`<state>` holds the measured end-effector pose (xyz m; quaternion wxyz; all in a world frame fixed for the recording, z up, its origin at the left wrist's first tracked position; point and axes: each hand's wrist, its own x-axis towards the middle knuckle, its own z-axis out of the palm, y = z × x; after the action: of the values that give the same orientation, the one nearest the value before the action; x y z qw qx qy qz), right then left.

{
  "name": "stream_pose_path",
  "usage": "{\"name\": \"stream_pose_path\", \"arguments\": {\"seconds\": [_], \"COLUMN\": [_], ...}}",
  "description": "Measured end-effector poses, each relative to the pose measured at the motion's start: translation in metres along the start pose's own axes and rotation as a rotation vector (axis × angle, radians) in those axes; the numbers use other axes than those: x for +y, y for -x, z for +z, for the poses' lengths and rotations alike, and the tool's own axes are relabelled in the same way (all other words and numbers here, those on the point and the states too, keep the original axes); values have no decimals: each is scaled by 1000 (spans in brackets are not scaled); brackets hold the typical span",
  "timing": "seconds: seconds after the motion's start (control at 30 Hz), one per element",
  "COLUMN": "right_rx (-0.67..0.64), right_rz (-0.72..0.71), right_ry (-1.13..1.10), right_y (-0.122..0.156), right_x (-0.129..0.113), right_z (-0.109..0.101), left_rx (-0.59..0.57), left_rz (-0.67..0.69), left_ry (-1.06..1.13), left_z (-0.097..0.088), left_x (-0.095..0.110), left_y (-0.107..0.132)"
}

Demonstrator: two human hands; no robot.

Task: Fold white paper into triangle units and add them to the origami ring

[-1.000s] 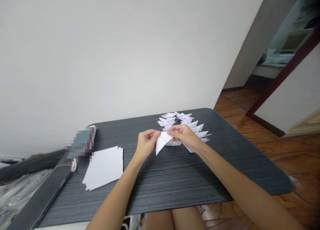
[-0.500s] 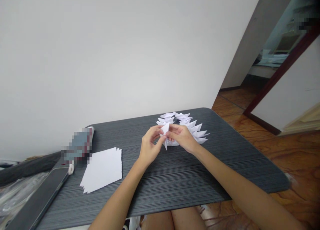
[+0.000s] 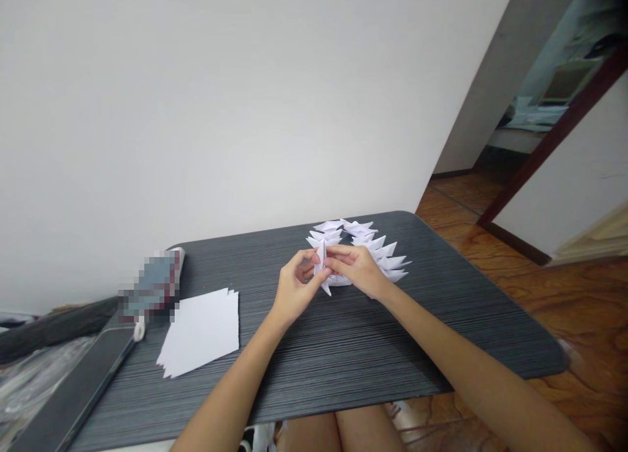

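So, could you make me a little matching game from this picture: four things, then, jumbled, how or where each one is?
Things
1. Flat white sheets
2. Folded paper shapes
3. Small folded paper
4. Table

Descriptions
A. Pinched by the left hand and right hand
B. Dark, finely streaked
C. In two rows, partly hidden by the hands
D. Overlapping in a stack, left of both hands

Pairs: 1-D, 2-C, 3-A, 4-B

The small pointed folded-paper piece (image 3: 321, 252) is plain white, and the pointed folded-paper boats (image 3: 391, 263) are white with a faint lilac tint. The square paper sheets (image 3: 203, 331) are white. Fine paler streaks line the charcoal-black, round-cornered counter (image 3: 353, 347). Dark wavy grain marks the reddish-brown wooden floor (image 3: 515, 301).
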<state>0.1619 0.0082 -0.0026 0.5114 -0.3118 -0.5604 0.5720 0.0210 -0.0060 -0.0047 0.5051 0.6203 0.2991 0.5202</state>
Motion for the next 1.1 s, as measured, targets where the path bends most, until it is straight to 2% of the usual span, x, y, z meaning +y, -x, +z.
{"name": "stream_pose_path", "arguments": {"seconds": [0.17, 0.4, 0.77, 0.97, 1.1], "right_rx": [50, -33, -50, -76, -28], "right_rz": [-95, -45, -71, -101, -214], "right_ry": [81, 34, 4, 117, 251], "right_y": [1, 2, 0, 1, 2], "right_x": [-6, 0, -2, -6, -6], "right_z": [-1, -3, -5, -6, -5], "left_rx": [46, 56, 31, 18, 71], "left_rz": [0, 2, -16, -24, -5], "left_ry": [-39, -71, 25, 59, -1], "left_z": [-1, 0, 1, -2, -3], "left_x": [1, 0, 4, 5, 4], "left_y": [-1, 1, 1, 0, -1]}}
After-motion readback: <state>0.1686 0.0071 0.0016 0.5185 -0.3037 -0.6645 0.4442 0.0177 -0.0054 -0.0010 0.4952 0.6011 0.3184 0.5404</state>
